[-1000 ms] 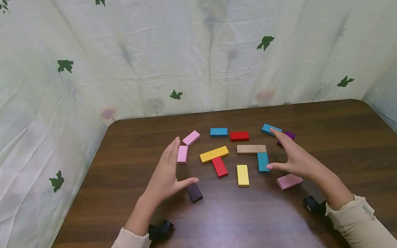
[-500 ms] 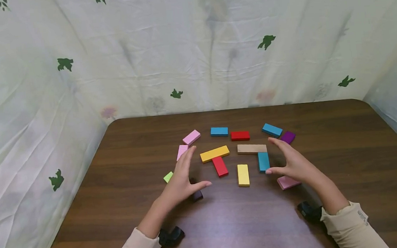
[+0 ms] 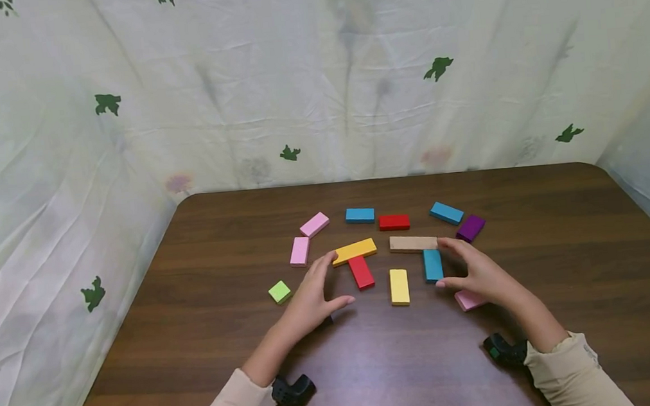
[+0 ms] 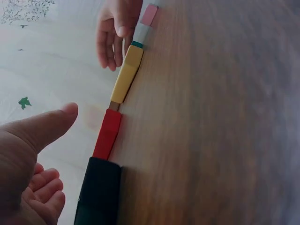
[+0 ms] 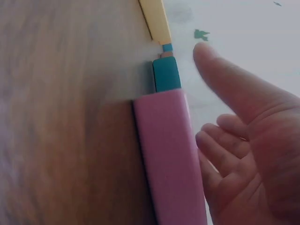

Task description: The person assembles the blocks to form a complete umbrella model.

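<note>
My left hand [image 3: 310, 298] hangs over the table with thumb and fingers spread apart and nothing between them. Its fingertips overlap the left end of an orange-yellow block [image 3: 355, 250] in the head view. Beneath it a dark block [image 4: 99, 192] is almost fully hidden from the head camera. My right hand [image 3: 478, 270], also spread and holding nothing, is beside a blue block [image 3: 432, 266] that meets a tan block [image 3: 413, 243]. Under that palm lies a pink block [image 5: 168, 154], partly covered. Between the hands are a red block [image 3: 361, 272] and a yellow block [image 3: 399, 287].
Farther back lie a second blue block [image 3: 359, 215], another red block [image 3: 394, 223], a third blue block [image 3: 446, 213] and a purple block [image 3: 470, 228]. Two light pink blocks [image 3: 299, 251] and a lime green block [image 3: 279, 291] are at left. A patterned cloth [image 3: 314, 81] hangs behind the table [image 3: 163, 346].
My left hand has moved right and slightly down, uncovering the lime green block and a light pink one. My right hand has come down slightly, off the far blue and purple blocks. The blocks stay put.
</note>
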The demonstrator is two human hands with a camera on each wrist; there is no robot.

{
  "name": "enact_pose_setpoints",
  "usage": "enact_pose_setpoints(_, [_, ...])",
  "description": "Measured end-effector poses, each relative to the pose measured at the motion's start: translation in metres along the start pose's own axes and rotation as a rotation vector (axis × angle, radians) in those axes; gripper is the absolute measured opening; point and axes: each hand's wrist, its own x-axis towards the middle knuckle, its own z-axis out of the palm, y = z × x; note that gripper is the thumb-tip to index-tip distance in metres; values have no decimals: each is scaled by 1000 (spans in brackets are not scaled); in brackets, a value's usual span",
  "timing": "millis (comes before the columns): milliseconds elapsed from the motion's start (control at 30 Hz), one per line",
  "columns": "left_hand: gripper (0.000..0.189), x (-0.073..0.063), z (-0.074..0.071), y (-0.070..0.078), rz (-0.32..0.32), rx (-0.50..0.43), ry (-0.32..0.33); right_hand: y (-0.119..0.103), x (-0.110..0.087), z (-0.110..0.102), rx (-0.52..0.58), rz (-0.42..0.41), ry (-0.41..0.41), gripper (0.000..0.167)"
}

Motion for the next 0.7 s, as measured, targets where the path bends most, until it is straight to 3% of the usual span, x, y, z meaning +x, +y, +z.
enact_pose_setpoints(300, [77, 5, 11, -5, -4, -17, -18, 3, 0, 3, 53, 3, -14, 73])
enact_pose_setpoints(700, [76, 16, 19, -1, -67, 103, -73, 7, 0, 5, -21, -24, 3, 67])
